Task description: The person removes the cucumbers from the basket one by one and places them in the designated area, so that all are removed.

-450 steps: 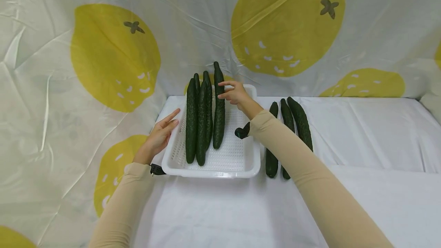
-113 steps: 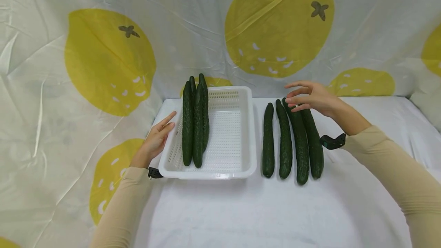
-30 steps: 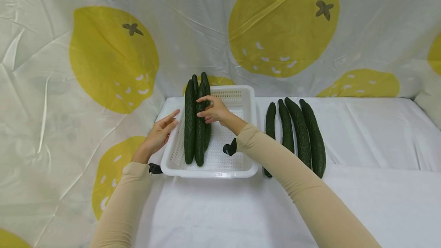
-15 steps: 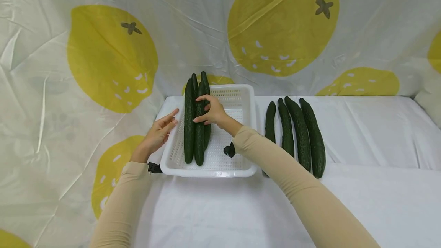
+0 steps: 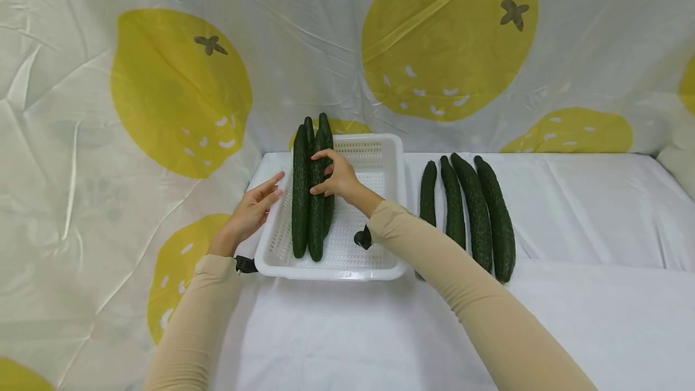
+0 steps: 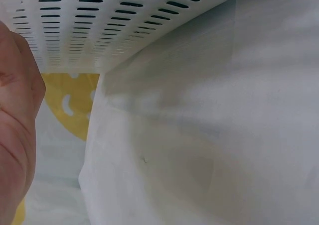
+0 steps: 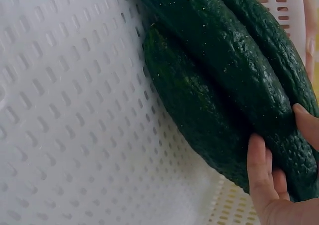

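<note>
Several dark green cucumbers lie lengthwise at the left side of the white perforated basket, their far ends over its back rim. My right hand has thumb and fingers round one cucumber among them; the right wrist view shows the fingers on either side of this cucumber, with another beside it. My left hand is at the basket's left wall, fingers extended; in the left wrist view part of the hand shows beside the slotted wall.
On the white cloth right of the basket, several cucumbers lie side by side, partly behind my right sleeve. A curtain with yellow lemon prints hangs behind and at the left.
Since a few seconds ago, my right hand has moved left from the cucumbers on the cloth into the basket. Over the last second its thumb and fingers have settled round a cucumber. The left hand stays put.
</note>
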`<control>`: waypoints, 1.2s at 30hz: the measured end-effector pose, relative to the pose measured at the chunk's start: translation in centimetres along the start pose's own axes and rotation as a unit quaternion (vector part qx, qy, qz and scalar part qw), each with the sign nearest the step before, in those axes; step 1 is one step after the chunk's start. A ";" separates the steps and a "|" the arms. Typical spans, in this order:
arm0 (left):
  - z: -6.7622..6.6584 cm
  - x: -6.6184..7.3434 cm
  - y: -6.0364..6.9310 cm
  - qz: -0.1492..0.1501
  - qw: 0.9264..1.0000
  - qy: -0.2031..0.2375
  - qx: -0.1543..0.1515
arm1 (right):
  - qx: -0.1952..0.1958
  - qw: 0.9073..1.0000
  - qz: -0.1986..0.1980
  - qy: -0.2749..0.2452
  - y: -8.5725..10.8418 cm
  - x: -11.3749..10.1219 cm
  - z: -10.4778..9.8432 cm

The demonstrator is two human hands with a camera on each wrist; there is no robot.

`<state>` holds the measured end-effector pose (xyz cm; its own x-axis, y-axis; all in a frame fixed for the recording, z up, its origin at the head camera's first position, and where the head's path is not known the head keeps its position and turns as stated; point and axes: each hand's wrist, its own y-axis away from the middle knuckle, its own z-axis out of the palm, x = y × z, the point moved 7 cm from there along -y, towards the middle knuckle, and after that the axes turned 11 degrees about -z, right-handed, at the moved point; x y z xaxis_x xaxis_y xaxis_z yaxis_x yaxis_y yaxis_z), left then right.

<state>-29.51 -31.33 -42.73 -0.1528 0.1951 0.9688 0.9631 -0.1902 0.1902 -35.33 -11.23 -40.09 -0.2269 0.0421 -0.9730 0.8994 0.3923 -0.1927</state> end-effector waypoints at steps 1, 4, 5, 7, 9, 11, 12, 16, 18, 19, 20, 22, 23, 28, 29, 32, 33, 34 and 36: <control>0.0 0.0 0.0 0.001 1.000 -0.001 0.000 | 0.001 1.000 0.004 -0.003 0.0 0.0 -0.1; 0.0 -0.1 0.0 0.001 1.000 -0.003 0.000 | 0.002 1.000 0.014 -0.011 0.1 0.0 -0.2; 0.0 -0.1 0.0 0.001 1.000 -0.004 0.001 | 0.002 1.000 0.018 -0.014 0.1 0.0 -0.3; 0.0 -0.1 0.0 0.002 1.000 -0.004 0.001 | 0.002 0.999 0.024 -0.021 0.2 -0.1 -0.4; 0.1 0.0 0.0 0.003 1.000 -0.002 0.000 | 0.003 0.999 0.029 -0.031 0.3 -0.4 -0.5; 0.2 0.0 0.0 0.005 1.000 -0.001 -0.001 | 0.003 0.999 0.035 -0.042 0.4 -0.6 -0.6; 0.3 0.0 0.1 0.005 1.000 0.001 -0.003 | 0.003 0.998 0.037 -0.048 0.5 -0.8 -0.7; 0.4 0.0 0.2 0.006 1.000 0.008 -0.006 | -0.004 0.997 0.046 -0.065 0.6 -1.0 -0.8; 0.4 0.0 0.2 0.006 1.000 0.012 -0.007 | -0.005 0.997 0.048 -0.067 0.6 -1.2 -0.9; 0.3 0.0 0.2 0.007 1.000 0.011 -0.006 | -0.005 0.997 0.049 -0.067 0.5 -1.4 -1.0; 0.3 -0.1 0.2 0.006 1.000 0.009 -0.004 | -0.004 0.997 0.050 -0.065 0.5 -1.5 -1.1; 0.2 -0.1 0.1 0.004 1.000 0.002 0.000 | -0.003 0.997 0.050 -0.063 0.5 -2.0 -1.2; 0.1 -0.1 0.1 0.004 1.000 0.000 0.002 | -0.003 0.997 0.052 -0.062 0.6 -2.2 -1.4; -0.1 -0.1 0.0 -0.001 1.000 -0.005 0.002 | -0.012 0.996 0.058 -0.070 0.8 -3.3 -2.0; -0.1 -0.1 0.0 -0.001 1.000 -0.005 0.001 | -0.013 0.995 0.059 -0.074 0.9 -3.5 -2.2; -0.1 -0.1 0.1 -0.004 1.000 -0.012 0.002 | -0.013 0.995 0.057 -0.083 1.2 -4.1 -3.0; -0.1 -0.1 0.1 -0.004 1.000 -0.013 0.001 | -0.013 0.995 0.056 -0.086 1.3 -4.2 -3.2; -0.1 -0.1 0.1 -0.005 1.000 -0.013 0.001 | -0.012 0.995 0.054 -0.089 1.4 -4.5 -3.5; -0.1 0.0 0.1 -0.005 1.000 -0.013 0.001 | -0.015 0.994 0.049 -0.096 1.7 -4.9 -4.1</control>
<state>-29.43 -31.43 -42.73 -0.1563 0.2222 0.9624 0.9621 -0.1861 0.1993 -34.20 -7.00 -35.11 -0.0618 -0.0932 -0.9937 0.9015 0.4222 -0.0957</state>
